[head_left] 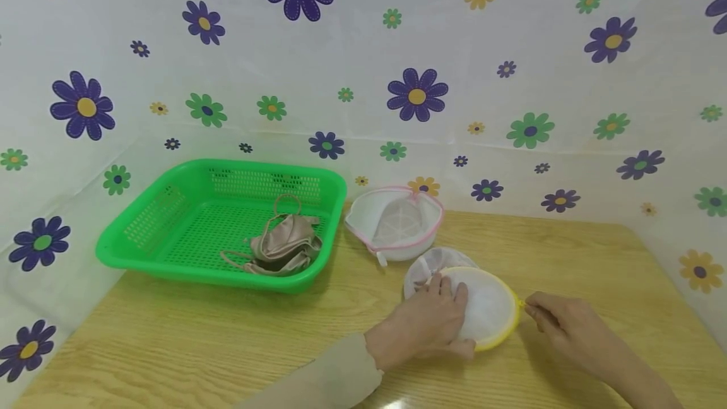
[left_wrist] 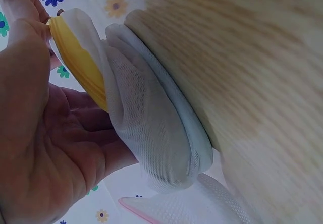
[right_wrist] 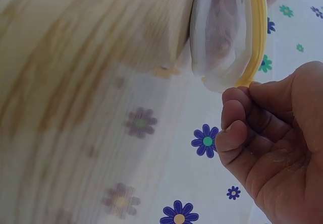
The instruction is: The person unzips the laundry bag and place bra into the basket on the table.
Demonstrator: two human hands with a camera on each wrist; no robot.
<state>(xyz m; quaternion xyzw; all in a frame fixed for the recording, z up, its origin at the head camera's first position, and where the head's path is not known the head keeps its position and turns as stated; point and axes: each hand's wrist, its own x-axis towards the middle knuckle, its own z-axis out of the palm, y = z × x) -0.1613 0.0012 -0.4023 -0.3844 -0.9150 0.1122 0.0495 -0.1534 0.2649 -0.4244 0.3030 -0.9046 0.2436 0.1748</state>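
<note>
On the table lies a white mesh laundry bag with a yellow zip rim, tilted toward the front. My left hand rests over its left side, fingers laid out across the mesh and thumb near the front rim. At the right end my right hand pinches the yellow zip pull between thumb and forefinger, other fingers curled. Something brownish shows through the mesh in the right wrist view. More white mesh sticks out behind the yellow rim, partly hidden by it.
Behind stands another white mesh laundry bag, gaping, with a pink zip rim. At left is a green plastic basket holding a crumpled taupe satin garment with thin straps. A flower-printed sheet hangs behind the wooden table.
</note>
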